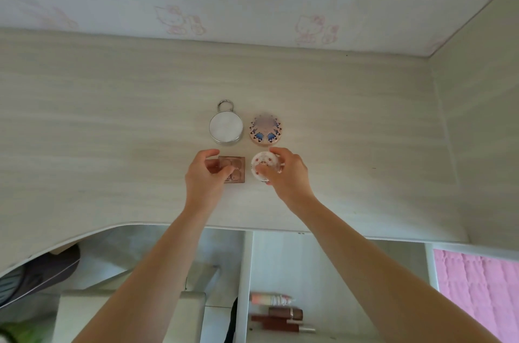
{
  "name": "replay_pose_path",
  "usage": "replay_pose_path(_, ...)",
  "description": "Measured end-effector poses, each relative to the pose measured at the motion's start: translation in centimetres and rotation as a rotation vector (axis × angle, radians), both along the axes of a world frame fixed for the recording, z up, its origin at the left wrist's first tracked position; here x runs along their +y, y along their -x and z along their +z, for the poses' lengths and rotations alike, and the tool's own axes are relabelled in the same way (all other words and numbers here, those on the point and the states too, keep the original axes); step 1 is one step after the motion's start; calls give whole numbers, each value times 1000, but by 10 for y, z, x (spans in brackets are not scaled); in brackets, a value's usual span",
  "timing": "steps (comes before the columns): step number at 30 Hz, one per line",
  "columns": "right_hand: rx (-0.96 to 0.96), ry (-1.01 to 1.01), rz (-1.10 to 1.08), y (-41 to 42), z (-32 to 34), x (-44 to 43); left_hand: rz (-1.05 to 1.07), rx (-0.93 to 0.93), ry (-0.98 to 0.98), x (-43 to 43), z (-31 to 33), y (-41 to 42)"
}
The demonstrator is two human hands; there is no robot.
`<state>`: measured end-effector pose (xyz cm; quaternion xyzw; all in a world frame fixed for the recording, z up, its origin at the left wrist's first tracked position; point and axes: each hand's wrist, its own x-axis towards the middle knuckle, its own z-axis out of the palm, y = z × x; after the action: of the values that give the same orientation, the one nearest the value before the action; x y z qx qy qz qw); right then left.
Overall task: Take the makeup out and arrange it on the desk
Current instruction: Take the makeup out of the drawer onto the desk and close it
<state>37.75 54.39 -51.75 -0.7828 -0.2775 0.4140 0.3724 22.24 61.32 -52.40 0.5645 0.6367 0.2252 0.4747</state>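
Left hand (203,178) pinches palette (238,171); right hand (290,174) (fingers (278,151) curled) holds round compact (261,162).

Pale wood-grain desk (112,117), silver-rimmed white compact (226,126), pink compact (265,129) ringed with blue hearts, brown palette (238,168), red-dotted white jar (261,162)

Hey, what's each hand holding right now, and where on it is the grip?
The left hand pinches the square brown palette by its left side. The right hand grips the round white compact around its right rim.
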Motion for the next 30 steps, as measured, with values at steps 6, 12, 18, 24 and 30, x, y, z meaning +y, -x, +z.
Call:
replay_pose_path(6,28,25,-42,1,-2,11,-1,53,-38,11,-1,3)
replay_pose_path(12,-171,5,60,0,2,12,-33,125,-125,16,-5,3)
replay_pose_path(18,-305,61,129,-5,1,15,-58,198,-178,18,-6,-1)
replay_pose_path(24,-316,79,150,-6,1,16,-55,218,-181,19,-9,-3)
replay_pose_path(30,-303,60,132,-7,8,9,-44,238,-196,16,-6,-1)
